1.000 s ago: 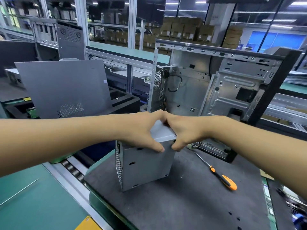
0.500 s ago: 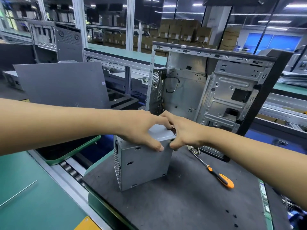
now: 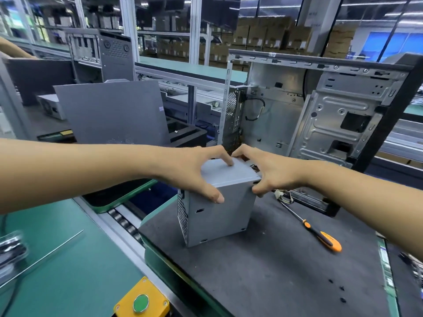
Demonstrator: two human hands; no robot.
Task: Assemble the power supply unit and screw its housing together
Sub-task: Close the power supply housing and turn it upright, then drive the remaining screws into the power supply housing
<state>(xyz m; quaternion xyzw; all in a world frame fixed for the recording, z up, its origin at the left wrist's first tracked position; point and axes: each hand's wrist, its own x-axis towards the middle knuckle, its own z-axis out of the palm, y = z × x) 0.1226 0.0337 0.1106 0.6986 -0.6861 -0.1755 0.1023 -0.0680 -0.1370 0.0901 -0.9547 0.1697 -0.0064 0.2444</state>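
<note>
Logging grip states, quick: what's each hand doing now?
Left hand: grips the power supply unit at its top.
Right hand: grips its top right edge.

PSU (image 3: 219, 209) is gripped at top by left hand (image 3: 194, 172) & right hand (image 3: 270, 172), stood upright on dark mat (image 3: 263, 271). Orange-handled screwdriver (image 3: 320, 236) is laid to its right; open PC chassis (image 3: 320, 115) is stood behind.

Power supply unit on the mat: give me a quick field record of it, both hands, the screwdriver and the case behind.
power supply unit: grey metal box, standing on the dark mat, vent grille facing left
left hand: grips the top left edge, thumb on the front face, fingers over the top
right hand: grips the top right corner, thumb at the front edge
screwdriver: orange handle, lying on the mat right of the unit, untouched
computer case: open, upright behind the unit
green button box: near edge, yellow housing
</note>
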